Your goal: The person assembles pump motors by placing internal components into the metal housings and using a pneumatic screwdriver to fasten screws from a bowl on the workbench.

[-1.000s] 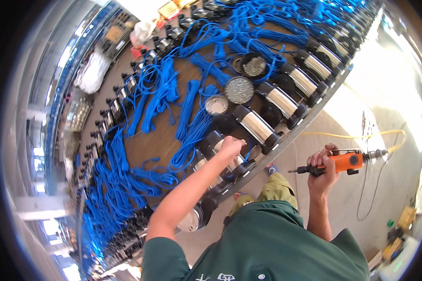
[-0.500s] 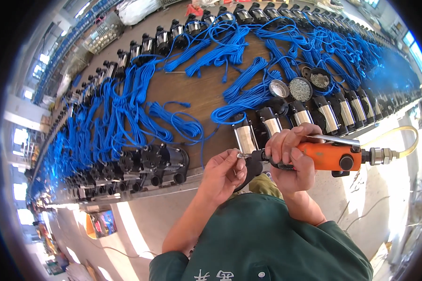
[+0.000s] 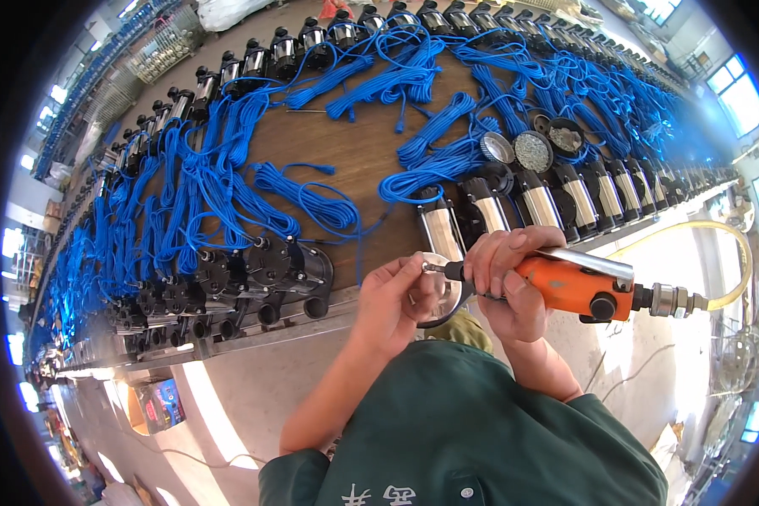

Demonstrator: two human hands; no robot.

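Observation:
My right hand point(image 3: 508, 282) wraps round an orange air screwdriver point(image 3: 575, 288), held level with its bit pointing left. A silver lever runs along its top, and a pale yellow hose point(image 3: 744, 274) joins its right end. My left hand point(image 3: 394, 304) pinches a small metal screw point(image 3: 431, 267) at the bit's tip, partly hidden by the fingers. Just behind the fingers shows a round, dark-rimmed, shiny part point(image 3: 449, 297), mostly covered. Beyond my hands, on the bench edge, lies a pump with a silver barrel and black ends point(image 3: 441, 232).
Coiled blue cords point(image 3: 308, 198) spread over the brown bench point(image 3: 312, 143). Black-ended pumps point(image 3: 291, 270) line its near edge, and more stand along the far side. Three round dishes, one holding small metal pieces point(image 3: 532, 152), sit right of centre. A box point(image 3: 156, 405) is on the floor at left.
The screwdriver has shifted slightly left, its hose end tilting lower. My left hand has moved a little up and left, still pinching at the bit. The shiny round part shows more now.

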